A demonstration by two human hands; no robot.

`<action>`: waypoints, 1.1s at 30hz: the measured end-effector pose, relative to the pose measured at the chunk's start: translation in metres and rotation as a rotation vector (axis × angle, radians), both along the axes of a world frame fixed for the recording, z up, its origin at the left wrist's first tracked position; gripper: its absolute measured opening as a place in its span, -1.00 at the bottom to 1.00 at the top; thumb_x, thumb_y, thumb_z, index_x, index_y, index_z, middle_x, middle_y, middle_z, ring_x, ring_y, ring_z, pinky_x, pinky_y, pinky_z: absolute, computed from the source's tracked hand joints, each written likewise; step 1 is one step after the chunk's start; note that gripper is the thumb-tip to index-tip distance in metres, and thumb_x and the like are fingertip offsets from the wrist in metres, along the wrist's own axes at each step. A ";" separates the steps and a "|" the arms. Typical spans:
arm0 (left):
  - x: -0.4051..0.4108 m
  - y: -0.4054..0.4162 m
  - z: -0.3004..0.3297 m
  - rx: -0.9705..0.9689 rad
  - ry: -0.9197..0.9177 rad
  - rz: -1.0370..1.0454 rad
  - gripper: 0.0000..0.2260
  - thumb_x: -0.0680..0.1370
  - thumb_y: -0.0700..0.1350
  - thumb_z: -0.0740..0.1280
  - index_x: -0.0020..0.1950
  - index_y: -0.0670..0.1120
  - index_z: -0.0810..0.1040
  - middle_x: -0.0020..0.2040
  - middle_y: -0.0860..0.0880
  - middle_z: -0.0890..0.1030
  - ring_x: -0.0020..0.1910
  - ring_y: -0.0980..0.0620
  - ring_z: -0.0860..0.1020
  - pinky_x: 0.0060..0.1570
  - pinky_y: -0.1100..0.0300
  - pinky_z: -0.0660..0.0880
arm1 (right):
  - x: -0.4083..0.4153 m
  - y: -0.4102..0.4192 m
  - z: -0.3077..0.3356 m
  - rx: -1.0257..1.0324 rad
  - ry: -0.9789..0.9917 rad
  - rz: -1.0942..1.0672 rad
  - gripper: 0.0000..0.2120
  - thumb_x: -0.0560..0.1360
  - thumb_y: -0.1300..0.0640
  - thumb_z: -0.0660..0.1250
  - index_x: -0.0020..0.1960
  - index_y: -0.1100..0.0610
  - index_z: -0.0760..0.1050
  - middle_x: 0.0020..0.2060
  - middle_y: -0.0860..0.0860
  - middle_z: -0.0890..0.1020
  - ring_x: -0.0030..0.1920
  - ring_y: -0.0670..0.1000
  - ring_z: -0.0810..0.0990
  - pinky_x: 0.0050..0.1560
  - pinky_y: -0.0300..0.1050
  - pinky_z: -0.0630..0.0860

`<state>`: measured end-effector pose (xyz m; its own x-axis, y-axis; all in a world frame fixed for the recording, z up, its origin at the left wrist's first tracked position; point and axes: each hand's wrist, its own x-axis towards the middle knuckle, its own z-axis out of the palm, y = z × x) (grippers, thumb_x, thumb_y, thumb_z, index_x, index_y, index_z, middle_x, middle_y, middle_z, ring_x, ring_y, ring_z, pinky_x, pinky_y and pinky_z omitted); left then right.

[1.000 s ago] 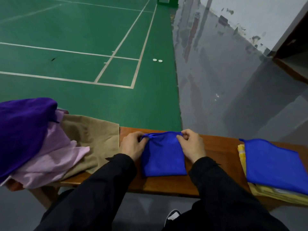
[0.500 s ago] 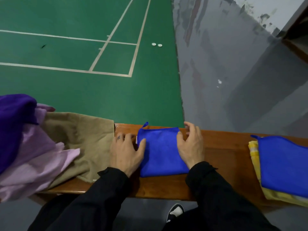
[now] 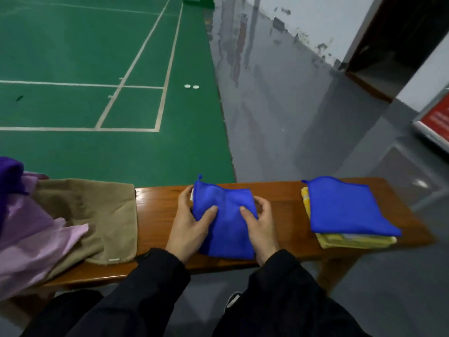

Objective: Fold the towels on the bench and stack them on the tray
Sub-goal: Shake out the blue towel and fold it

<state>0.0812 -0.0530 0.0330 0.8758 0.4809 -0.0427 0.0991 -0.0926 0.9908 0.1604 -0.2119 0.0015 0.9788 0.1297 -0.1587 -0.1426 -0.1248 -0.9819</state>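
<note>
Your folded blue towel (image 3: 226,224) lies on the middle of the wooden bench (image 3: 160,215), its long axis running from the near edge toward the far one, with the small hanging loop at the far left corner pointing away from you. Your left hand (image 3: 192,224) grasps its left edge, thumb on top, fingers curled round the side; your right hand (image 3: 261,227) pinches the right edge the same way. To your right sits a stack of folded towels (image 3: 345,210), a blue one over yellow ones (whether a tray lies beneath cannot be told). At the left end, a tan cloth (image 3: 97,215), a pink cloth (image 3: 31,239) and a purple cloth (image 3: 8,176) lie heaped. Beyond the bench runs a green court floor (image 3: 97,57) with white lines, then glossy grey floor (image 3: 279,105) up to a scuffed wall (image 3: 315,20).
</note>
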 end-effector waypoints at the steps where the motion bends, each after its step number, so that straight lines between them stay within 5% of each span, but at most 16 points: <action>1: 0.002 -0.008 0.008 0.017 0.008 -0.029 -0.29 0.53 -0.14 0.50 0.59 -0.04 0.20 0.46 0.06 0.41 0.36 0.18 0.46 0.44 0.14 0.36 | -0.002 -0.014 0.011 0.067 0.005 -0.016 -0.61 0.58 0.14 0.43 0.34 -0.11 0.42 0.12 -0.17 0.60 0.08 -0.21 0.63 0.07 -0.18 0.61; 3: 0.007 -0.031 0.025 0.063 0.008 -0.125 -0.23 0.53 -0.17 0.50 0.63 -0.01 0.16 0.52 0.08 0.34 0.47 0.17 0.34 0.52 0.16 0.24 | -0.003 -0.048 0.033 0.107 -0.051 -0.045 -0.50 0.57 0.19 0.44 0.42 -0.12 0.39 0.12 -0.17 0.62 0.09 -0.20 0.65 0.09 -0.19 0.61; 8: 0.039 -0.120 0.063 -0.079 -0.127 -0.334 -0.70 0.54 -0.22 0.47 0.24 0.03 0.67 0.18 0.13 0.67 0.18 0.24 0.60 0.32 0.19 0.50 | 0.021 -0.145 0.093 -0.031 -0.321 -0.155 -0.66 0.60 0.37 0.31 0.24 0.00 0.48 0.16 -0.15 0.61 0.02 -0.31 0.58 0.04 -0.38 0.48; 12: 0.086 -0.181 0.086 -0.085 -0.204 -0.382 -0.70 0.56 -0.17 0.46 0.28 -0.02 0.63 0.25 0.07 0.62 0.22 0.20 0.57 0.16 0.42 0.47 | 0.074 -0.204 0.131 -0.112 -0.396 -0.204 -0.70 0.60 0.24 0.31 0.22 -0.11 0.50 0.22 0.09 0.65 0.21 0.02 0.64 0.23 -0.07 0.56; 15: 0.124 -0.213 0.074 0.095 -0.092 -0.402 -0.50 0.58 0.01 0.43 0.50 -0.02 0.42 0.42 -0.05 0.47 0.43 0.01 0.42 0.37 0.27 0.34 | 0.114 -0.240 0.130 -0.313 -0.304 -0.235 -0.68 0.62 0.19 0.32 0.33 -0.07 0.47 0.21 0.13 0.65 0.17 0.08 0.65 0.26 0.05 0.56; 17: 0.138 -0.227 0.050 0.369 0.035 -0.409 -0.36 0.60 0.16 0.33 0.62 0.00 0.22 0.57 -0.18 0.24 0.57 -0.12 0.19 0.50 0.10 0.18 | 0.125 -0.258 0.116 -0.721 -0.189 -0.232 -0.51 0.61 0.11 0.30 0.52 0.09 0.34 0.35 0.19 0.55 0.31 0.16 0.55 0.37 0.05 0.44; 19: 0.144 -0.238 0.022 0.634 0.080 -0.485 -0.35 0.59 0.28 0.21 0.62 0.08 0.18 0.64 -0.19 0.06 0.63 -0.18 0.02 0.56 -0.03 0.10 | 0.117 -0.265 0.097 -1.076 -0.278 -0.222 -0.42 0.63 0.08 0.26 0.60 0.20 0.23 0.50 0.20 0.41 0.47 0.21 0.41 0.46 0.06 0.31; 22: 0.152 -0.250 -0.011 0.836 0.091 -0.692 -0.36 0.56 0.38 0.01 0.61 0.18 0.18 0.67 -0.11 0.02 0.65 -0.14 -0.12 0.57 -0.16 0.05 | 0.105 -0.258 0.069 -1.100 -0.582 -0.031 -0.53 0.64 0.08 0.19 0.52 0.16 0.41 0.45 0.12 0.50 0.45 0.13 0.45 0.47 0.00 0.32; 25: 0.152 -0.255 -0.014 0.881 0.136 -0.802 -0.42 0.60 0.33 0.04 0.61 0.20 0.17 0.68 -0.02 -0.04 0.64 -0.13 -0.21 0.57 -0.21 0.02 | 0.103 -0.257 0.047 -1.161 -0.497 0.133 -0.57 0.66 0.03 0.12 0.44 0.11 0.52 0.43 0.08 0.54 0.47 0.10 0.45 0.52 -0.01 0.28; 28: 0.146 -0.244 0.007 0.706 0.024 -0.615 -0.50 0.61 0.20 0.19 0.52 0.04 0.41 0.59 -0.10 0.30 0.60 -0.18 0.14 0.53 -0.10 0.18 | 0.099 -0.255 0.052 -1.091 -0.602 -0.016 -0.63 0.59 0.00 0.20 0.21 0.15 0.66 0.18 0.08 0.69 0.26 0.16 0.61 0.33 0.07 0.48; 30: 0.141 -0.233 0.022 0.588 -0.117 -0.458 -0.60 0.61 0.10 0.24 0.31 -0.11 0.60 0.30 -0.17 0.59 0.34 -0.18 0.49 0.35 -0.01 0.39 | 0.092 -0.244 0.067 -1.075 -0.773 -0.029 -0.75 0.55 0.04 0.26 0.02 0.13 0.68 -0.05 0.06 0.72 0.03 0.16 0.65 0.08 0.07 0.54; 33: 0.123 -0.210 0.037 0.402 -0.110 -0.306 -0.81 0.64 -0.04 0.29 0.07 -0.09 0.66 0.04 -0.07 0.68 0.06 -0.04 0.61 0.11 0.09 0.49 | 0.072 -0.212 0.087 -1.073 -0.861 0.032 -0.77 0.54 0.04 0.27 -0.09 0.11 0.66 -0.16 0.05 0.69 -0.08 0.17 0.62 -0.01 0.10 0.52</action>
<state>0.2044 -0.2628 0.0699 0.9678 0.1617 0.1927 -0.0944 -0.4769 0.8739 0.2324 -0.4238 0.0882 0.8173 0.3537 0.4548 0.4729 -0.8627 -0.1791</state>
